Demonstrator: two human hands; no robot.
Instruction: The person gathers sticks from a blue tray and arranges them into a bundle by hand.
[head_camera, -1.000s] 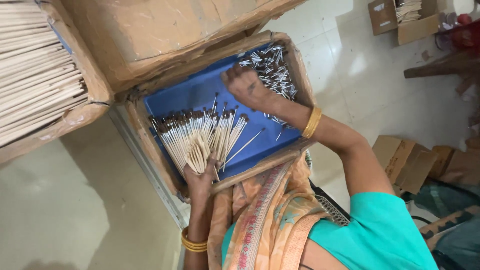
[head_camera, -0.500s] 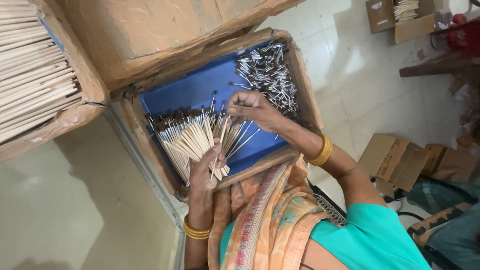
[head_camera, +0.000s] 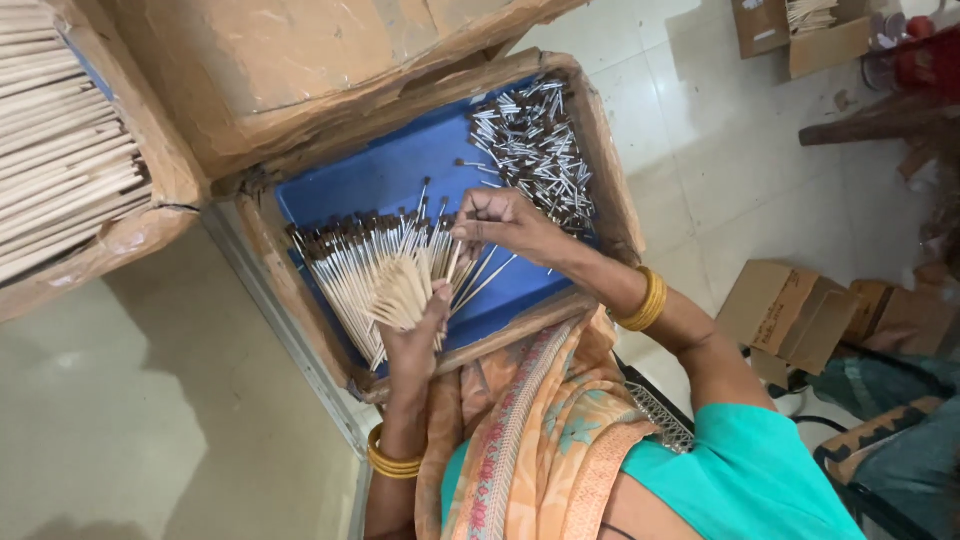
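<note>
Blue liner: one blue tray floor (head_camera: 400, 170) inside a brown-edged cardboard tray (head_camera: 610, 170); the work lies in it.
Left hand (head_camera: 415, 335): closed around the near ends of one fanned bundle of thin pale sticks (head_camera: 375, 265); too many sticks to count, dark tips pointing to the far side.
Right hand (head_camera: 505, 220): fingers pinched together on the upper end of a stick at the right edge of the fan; whether it grips one stick or several cannot be told.
Loose pile (head_camera: 535, 145): one heap of short metal-tipped pieces at the far right corner of the tray, well apart from the fan; number beyond counting.
Stray sticks: two or three lie slanting on the blue floor just right of the fan, below the right hand.
Bangles: one gold bangle (head_camera: 645, 300) on the right wrist, one gold bangle (head_camera: 390, 462) on the left wrist.
Left stack (head_camera: 60, 170): one box of long pale sticks laid side by side, at the far left.
Lid: one brown cardboard sheet (head_camera: 300, 70) lying beyond the tray.
Floor (head_camera: 120, 400): pale tiles; one open cardboard box (head_camera: 785, 315) near right, one box with sticks (head_camera: 810, 30) at the far right.
Clothing: one teal blouse (head_camera: 750, 480), one orange patterned drape (head_camera: 530, 440).
</note>
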